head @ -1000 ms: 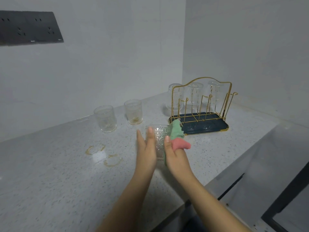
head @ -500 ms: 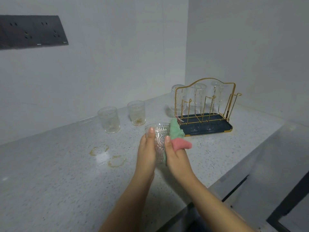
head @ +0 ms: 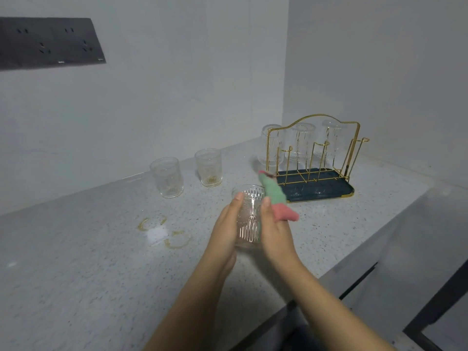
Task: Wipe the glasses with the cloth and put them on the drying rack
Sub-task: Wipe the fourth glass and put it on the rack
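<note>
Spanning the whole foreground, the speckled countertop (head: 76, 274) carries two yellowish ring stains (head: 162, 231) left of centre. The drying rack (head: 312, 158), gold wire over a dark tray, stands at the far right near the wall corner; three glasses (head: 301, 141) hang inverted on its rear pegs, and the front pegs appear free. Two unwiped glasses (head: 187, 172) stand upright well left of the rack, near the back wall, the right one with yellowish residue at its base.

The embossed glass (head: 249, 216) is held upright above the counter between both hands, short of the rack. The left hand (head: 228, 231) is flat against its left side, fingers extended rather than wrapped. The right hand (head: 274, 236) presses the right side with the cloth (head: 274, 198), green and pink, bunched behind the thumb and trailing up toward the rack.

Assessment: wiping in progress; the glass is pinched between palms, not encircled.

Risks:
- Slip: if the glass is wet, the flat left-hand hold leaves little to stop it dropping onto stone.
- Snag: the loose cloth end could catch a wire peg during placement.
- Knock: the front pegs sit close before the hung glasses.
</note>
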`<state>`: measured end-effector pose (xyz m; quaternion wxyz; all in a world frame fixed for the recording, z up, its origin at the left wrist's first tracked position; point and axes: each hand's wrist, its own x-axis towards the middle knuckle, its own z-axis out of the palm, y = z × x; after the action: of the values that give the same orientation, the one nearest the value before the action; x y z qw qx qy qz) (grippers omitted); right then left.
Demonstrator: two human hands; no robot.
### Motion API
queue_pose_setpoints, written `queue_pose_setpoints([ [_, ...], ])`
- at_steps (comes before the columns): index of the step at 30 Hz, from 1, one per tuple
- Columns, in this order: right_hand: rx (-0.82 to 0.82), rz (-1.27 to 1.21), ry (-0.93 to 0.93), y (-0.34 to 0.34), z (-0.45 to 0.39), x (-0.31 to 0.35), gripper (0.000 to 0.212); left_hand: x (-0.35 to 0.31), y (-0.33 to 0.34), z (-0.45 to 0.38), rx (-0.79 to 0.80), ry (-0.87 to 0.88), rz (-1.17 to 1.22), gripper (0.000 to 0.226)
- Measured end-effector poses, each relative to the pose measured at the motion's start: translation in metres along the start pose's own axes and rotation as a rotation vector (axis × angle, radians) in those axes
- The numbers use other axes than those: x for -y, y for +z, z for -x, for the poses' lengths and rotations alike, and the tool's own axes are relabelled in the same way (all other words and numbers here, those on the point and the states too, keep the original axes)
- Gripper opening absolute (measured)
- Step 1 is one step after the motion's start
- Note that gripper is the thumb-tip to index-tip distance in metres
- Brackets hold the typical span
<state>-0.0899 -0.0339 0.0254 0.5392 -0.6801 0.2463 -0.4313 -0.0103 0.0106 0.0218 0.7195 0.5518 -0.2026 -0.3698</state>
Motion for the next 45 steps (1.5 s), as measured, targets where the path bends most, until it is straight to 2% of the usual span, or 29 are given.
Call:
queue_pose_setpoints([
  [3,-0.052,-0.206,0.353,-0.011,-0.020,0.005,0.059,-0.004,0.002,0.004,0.135,-0.126,0.084,0.046],
  [4,-0.045,-0.236,0.378,-0.016,-0.020,0.009,0.056,-0.005,0.002,0.003,0.181,-0.162,0.123,0.047],
  [6,-0.079,-0.229,0.279,-0.017,-0.016,0.017,0.039,-0.007,0.001,0.002,0.253,-0.237,0.205,0.053],
  [10,-0.256,-0.097,0.035,-0.018,-0.022,0.013,0.045,-0.010,-0.001,0.003,0.282,-0.317,0.225,0.056],
  [12,-0.362,0.016,0.037,-0.018,-0.029,0.013,0.049,-0.009,-0.003,0.005,0.244,-0.279,0.278,0.061],
  [15,-0.467,0.114,0.085,-0.015,-0.033,0.013,0.051,-0.002,0.004,0.006,0.127,-0.070,0.219,0.059],
  [17,-0.349,0.172,0.085,-0.015,-0.030,0.011,0.053,0.002,0.007,0.006,0.010,0.075,0.014,0.050],
  [19,-0.066,0.195,0.133,-0.022,-0.026,0.007,0.058,0.000,0.001,0.005,-0.073,0.142,-0.144,0.038],
  [20,0.115,0.174,0.181,-0.028,-0.025,0.008,0.056,-0.003,-0.003,0.004,-0.074,0.134,-0.190,0.034],
  [22,0.504,-0.046,0.308,-0.038,-0.024,0.011,0.034,-0.009,-0.010,0.002,-0.022,0.067,-0.239,0.031],
  [23,0.631,-0.139,0.358,-0.043,-0.024,0.013,0.028,-0.010,-0.012,0.001,0.006,0.043,-0.258,0.031],
  [25,0.804,-0.234,0.394,-0.049,-0.025,0.011,0.036,-0.010,-0.013,-0.002,0.038,0.001,-0.281,0.033],
  [27,0.887,-0.093,0.307,-0.051,-0.021,0.014,0.025,-0.013,-0.013,-0.003,0.056,-0.054,-0.261,0.038],
  [29,0.927,0.287,0.007,-0.049,-0.012,0.018,0.008,-0.017,-0.013,-0.002,0.083,-0.149,-0.244,0.040],
  [30,0.938,0.481,-0.166,-0.048,-0.007,0.016,0.010,-0.019,-0.013,-0.001,0.099,-0.205,-0.250,0.040],
  [31,0.943,0.642,-0.308,-0.047,-0.004,0.015,0.024,-0.019,-0.014,0.001,0.116,-0.245,-0.260,0.041],
  [33,0.944,0.765,-0.265,-0.047,-0.007,0.009,0.039,-0.016,-0.014,0.001,0.153,-0.274,-0.246,0.049],
  [35,0.873,0.669,-0.239,-0.050,-0.014,0.009,0.044,-0.014,-0.016,-0.001,0.202,-0.234,-0.188,0.066],
  [36,0.842,0.601,-0.161,-0.052,-0.018,0.017,0.040,-0.012,-0.016,-0.002,0.228,-0.187,-0.159,0.072],
  [37,0.792,0.432,-0.040,-0.057,-0.025,0.021,0.029,-0.010,-0.015,-0.003,0.244,-0.112,-0.133,0.072],
  [38,0.729,0.184,0.126,-0.060,-0.031,0.023,0.020,-0.007,-0.014,-0.002,0.244,-0.028,-0.108,0.067],
  [40,0.604,-0.309,0.414,-0.058,-0.035,0.029,0.023,0.000,-0.009,-0.003,0.183,0.115,-0.142,0.048],
  [41,0.558,-0.436,0.485,-0.056,-0.037,0.035,0.015,0.001,-0.007,-0.003,0.142,0.163,-0.178,0.039],
  [42,0.586,-0.420,0.472,-0.052,-0.037,0.039,0.015,0.002,-0.005,-0.004,0.108,0.177,-0.185,0.034],
  [43,0.675,-0.288,0.377,-0.049,-0.034,0.044,0.023,0.001,-0.005,-0.004,0.089,0.155,-0.153,0.037],
  [44,0.790,-0.024,0.197,-0.049,-0.031,0.042,0.030,-0.002,-0.005,-0.005,0.090,0.098,-0.108,0.045],
  [45,0.894,0.237,-0.044,-0.045,-0.025,0.041,0.025,-0.006,-0.007,-0.006,0.099,0.024,-0.084,0.051],
])
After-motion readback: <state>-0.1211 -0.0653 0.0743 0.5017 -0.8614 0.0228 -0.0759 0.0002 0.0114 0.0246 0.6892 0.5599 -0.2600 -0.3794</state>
